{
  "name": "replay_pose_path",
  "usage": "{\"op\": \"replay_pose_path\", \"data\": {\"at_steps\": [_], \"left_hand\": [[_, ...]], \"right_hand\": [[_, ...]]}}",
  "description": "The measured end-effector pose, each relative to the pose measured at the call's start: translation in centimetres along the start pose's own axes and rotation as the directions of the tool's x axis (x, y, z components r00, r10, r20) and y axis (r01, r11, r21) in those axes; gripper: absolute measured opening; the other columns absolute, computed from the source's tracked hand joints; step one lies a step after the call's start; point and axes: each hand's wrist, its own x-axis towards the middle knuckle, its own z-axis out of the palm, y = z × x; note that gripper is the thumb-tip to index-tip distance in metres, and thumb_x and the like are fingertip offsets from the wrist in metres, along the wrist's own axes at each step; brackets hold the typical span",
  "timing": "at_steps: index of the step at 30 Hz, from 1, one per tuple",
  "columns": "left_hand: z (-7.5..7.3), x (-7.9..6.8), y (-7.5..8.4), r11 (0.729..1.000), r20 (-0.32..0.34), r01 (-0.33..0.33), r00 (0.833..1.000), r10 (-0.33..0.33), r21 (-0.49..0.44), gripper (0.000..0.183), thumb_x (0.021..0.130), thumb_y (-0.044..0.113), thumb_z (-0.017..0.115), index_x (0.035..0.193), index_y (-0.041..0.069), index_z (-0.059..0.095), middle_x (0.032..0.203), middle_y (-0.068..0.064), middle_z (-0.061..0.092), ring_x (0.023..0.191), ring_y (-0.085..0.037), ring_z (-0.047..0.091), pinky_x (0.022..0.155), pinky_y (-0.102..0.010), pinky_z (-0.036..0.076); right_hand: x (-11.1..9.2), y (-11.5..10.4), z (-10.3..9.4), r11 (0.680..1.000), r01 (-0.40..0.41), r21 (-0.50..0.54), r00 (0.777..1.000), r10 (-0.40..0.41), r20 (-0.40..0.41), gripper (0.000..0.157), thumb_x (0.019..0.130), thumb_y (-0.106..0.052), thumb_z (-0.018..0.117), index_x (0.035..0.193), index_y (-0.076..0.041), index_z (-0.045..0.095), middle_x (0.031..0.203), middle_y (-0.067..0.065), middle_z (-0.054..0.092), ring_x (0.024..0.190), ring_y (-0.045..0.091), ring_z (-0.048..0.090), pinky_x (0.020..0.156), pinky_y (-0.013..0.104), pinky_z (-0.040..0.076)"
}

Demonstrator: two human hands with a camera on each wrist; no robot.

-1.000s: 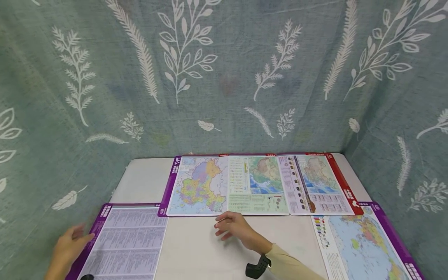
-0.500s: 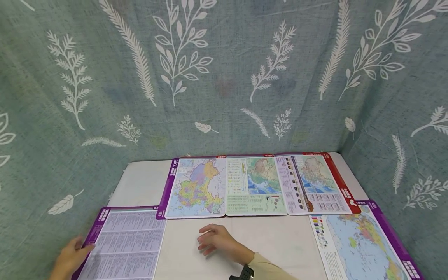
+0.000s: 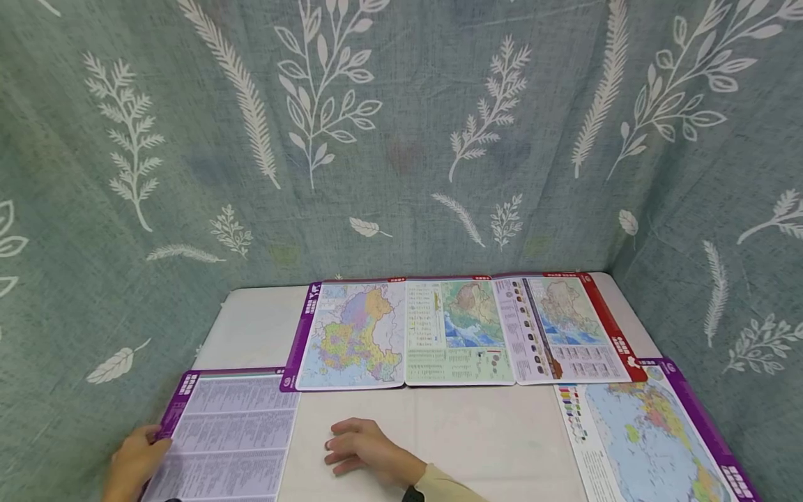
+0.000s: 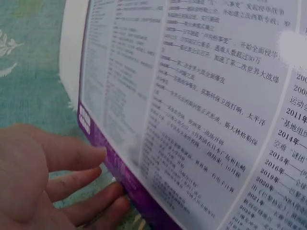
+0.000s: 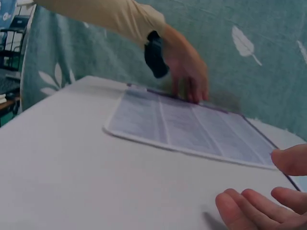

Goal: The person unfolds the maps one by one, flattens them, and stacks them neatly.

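A purple-edged chart (image 3: pixel 228 425), printed with columns of small text, lies flat at the table's left. My left hand (image 3: pixel 139 457) is at its left edge, thumb over the border and fingers along the rim. In the left wrist view the thumb of that hand (image 4: pixel 43 177) reaches the purple border while the fingertips go to the edge's underside; how firmly they pinch is hard to tell. My right hand (image 3: pixel 370 450) hovers over the white table right of the chart, fingers loosely bent, holding nothing. A three-panel folding map (image 3: pixel 461 369) lies along the back.
A world map sheet (image 3: pixel 652 432) with a purple edge lies at the right, its top corner under the folding map. The white table (image 3: pixel 489 439) shows between the sheets. A green leaf-patterned curtain (image 3: pixel 401 160) encloses the back and both sides.
My right hand has moved left and toward me, away from the folding map. My left hand has settled on the chart's left edge. The view shifted slightly; the sheets lie as before.
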Motion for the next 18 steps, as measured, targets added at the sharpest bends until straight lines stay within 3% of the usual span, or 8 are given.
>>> {"op": "replay_pose_path", "data": {"at_steps": [7, 12, 18], "left_hand": [[1.1, -0.2, 0.5, 0.996, -0.131, -0.072, 0.988, 0.078, 0.055, 0.049, 0.080, 0.010, 0.050, 0.118, -0.020, 0.041, 0.114, -0.043, 0.045, 0.100, -0.056, 0.045, 0.085, -0.060, 0.035], [1.2, -0.1, 0.8, 0.995, -0.125, -0.068, 0.989, 0.077, 0.079, 0.054, 0.081, 0.012, 0.050, 0.123, -0.019, 0.036, 0.116, -0.045, 0.042, 0.100, -0.058, 0.041, 0.085, -0.061, 0.034], [1.0, 0.4, 1.1, 0.993, -0.104, -0.071, 0.991, 0.081, 0.091, 0.053, 0.081, 0.013, 0.053, 0.119, -0.022, 0.038, 0.117, -0.045, 0.041, 0.101, -0.060, 0.042, 0.087, -0.061, 0.033]], "right_hand": [[1.0, 0.9, 3.3, 0.990, -0.054, 0.131, 0.996, 0.045, 0.073, 0.047, 0.085, 0.002, 0.059, 0.128, 0.010, 0.043, 0.107, 0.016, 0.062, 0.099, 0.034, 0.063, 0.079, 0.042, 0.054], [1.4, 1.2, 4.5, 0.974, -0.083, 0.210, 0.990, 0.057, 0.127, 0.053, 0.087, 0.004, 0.057, 0.133, 0.014, 0.034, 0.114, 0.019, 0.059, 0.108, 0.038, 0.058, 0.087, 0.047, 0.050], [1.3, 1.1, 4.7, 0.966, -0.087, 0.245, 0.993, 0.063, 0.104, 0.052, 0.087, 0.005, 0.055, 0.132, 0.017, 0.033, 0.111, 0.021, 0.060, 0.107, 0.039, 0.059, 0.087, 0.051, 0.049]]}}
